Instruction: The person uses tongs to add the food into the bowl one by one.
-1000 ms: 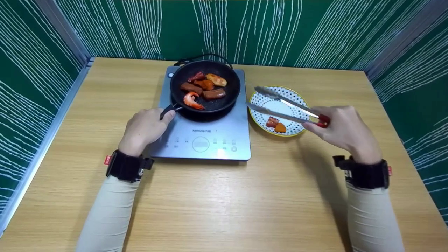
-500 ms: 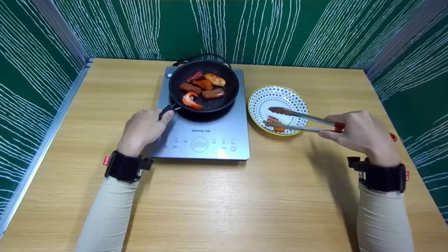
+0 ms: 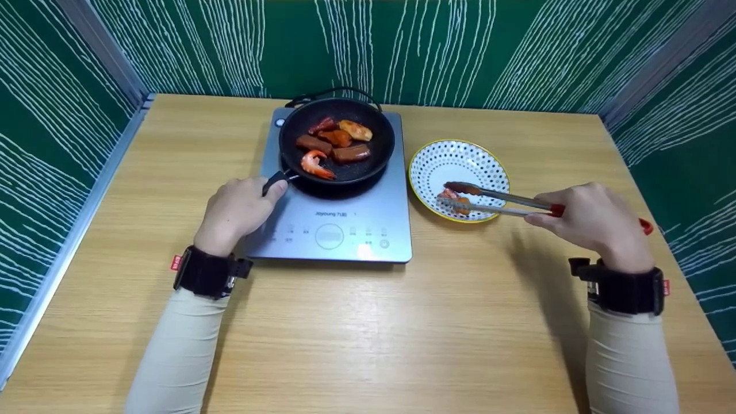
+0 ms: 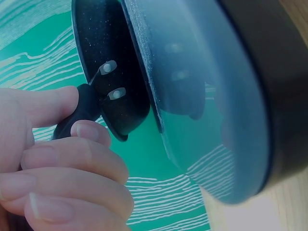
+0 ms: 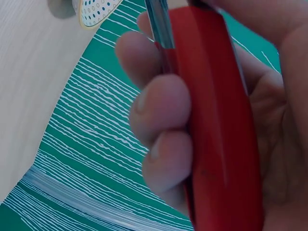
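My left hand (image 3: 238, 213) grips the black handle (image 4: 79, 110) of a frying pan (image 3: 368, 164), thumb on top. In the pan lie a shrimp (image 3: 315, 165), brown sausage-like pieces (image 3: 352, 153), an orange-brown piece, a dark red piece and a pale browned piece. My right hand (image 3: 595, 221) holds metal tongs (image 3: 512, 198) by their red grips (image 5: 216, 120), fingers curled round them. The tong tips are parted over the dotted plate (image 3: 437, 158), at a reddish meat piece (image 3: 448, 194) and an orange piece (image 3: 462, 205), partly hidden by the lower tong arm.
The pan sits on a silver induction cooker (image 3: 368, 230) with a touch panel at its front; a black cord runs behind it. The plate stands just right of the cooker on the wooden table (image 3: 356, 333). Green walls (image 3: 402, 52) with white streaks enclose the back and sides.
My right hand has moved right and slightly toward me, bringing the tong tips down from the plate's left edge to the food pieces. The left hand and pan have stayed put.
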{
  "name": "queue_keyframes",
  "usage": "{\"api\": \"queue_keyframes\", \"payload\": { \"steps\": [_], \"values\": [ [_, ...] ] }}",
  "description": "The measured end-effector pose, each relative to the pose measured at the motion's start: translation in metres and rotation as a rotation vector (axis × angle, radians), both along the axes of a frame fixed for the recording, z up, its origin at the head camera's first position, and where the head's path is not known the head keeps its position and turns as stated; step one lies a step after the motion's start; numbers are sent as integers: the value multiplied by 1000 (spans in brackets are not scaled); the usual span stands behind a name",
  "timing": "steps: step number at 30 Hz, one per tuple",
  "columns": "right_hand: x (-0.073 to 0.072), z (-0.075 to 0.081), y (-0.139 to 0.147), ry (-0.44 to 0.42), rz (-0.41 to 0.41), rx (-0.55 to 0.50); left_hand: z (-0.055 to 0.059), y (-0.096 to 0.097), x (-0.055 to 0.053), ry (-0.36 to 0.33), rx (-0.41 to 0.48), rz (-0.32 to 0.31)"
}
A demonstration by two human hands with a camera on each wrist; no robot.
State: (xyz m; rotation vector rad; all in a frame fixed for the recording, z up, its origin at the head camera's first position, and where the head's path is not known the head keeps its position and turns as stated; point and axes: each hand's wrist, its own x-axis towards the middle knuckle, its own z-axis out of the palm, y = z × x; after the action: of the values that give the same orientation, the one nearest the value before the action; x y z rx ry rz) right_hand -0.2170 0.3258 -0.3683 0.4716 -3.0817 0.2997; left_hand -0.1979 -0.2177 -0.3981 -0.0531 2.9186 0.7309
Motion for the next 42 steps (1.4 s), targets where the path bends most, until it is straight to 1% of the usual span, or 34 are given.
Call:
{"api": "queue_keyframes", "payload": {
  "steps": [6, 12, 16, 20, 30, 34, 42],
  "values": [
    [-5, -7, 1, 17, -6, -19, 0, 0, 0, -10, 4, 1],
    [-13, -15, -4, 60, 29, 17, 0, 0, 1, -19, 7, 2],
    [-15, -19, -5, 85, 45, 36, 0, 0, 1, -13, 7, 3],
    [-13, -19, -3, 89, 36, 40, 1, 1, 1, -1, 3, 0],
    [-11, -15, -2, 54, 5, 37, 0, 1, 0, -13, 20, -1],
    [-11, -15, -2, 56, 6, 40, 1, 0, 2, -20, 27, 2],
    [-11, -16, -2, 75, 21, 49, 1, 1, 1, -12, 11, -8]
  ]
}}
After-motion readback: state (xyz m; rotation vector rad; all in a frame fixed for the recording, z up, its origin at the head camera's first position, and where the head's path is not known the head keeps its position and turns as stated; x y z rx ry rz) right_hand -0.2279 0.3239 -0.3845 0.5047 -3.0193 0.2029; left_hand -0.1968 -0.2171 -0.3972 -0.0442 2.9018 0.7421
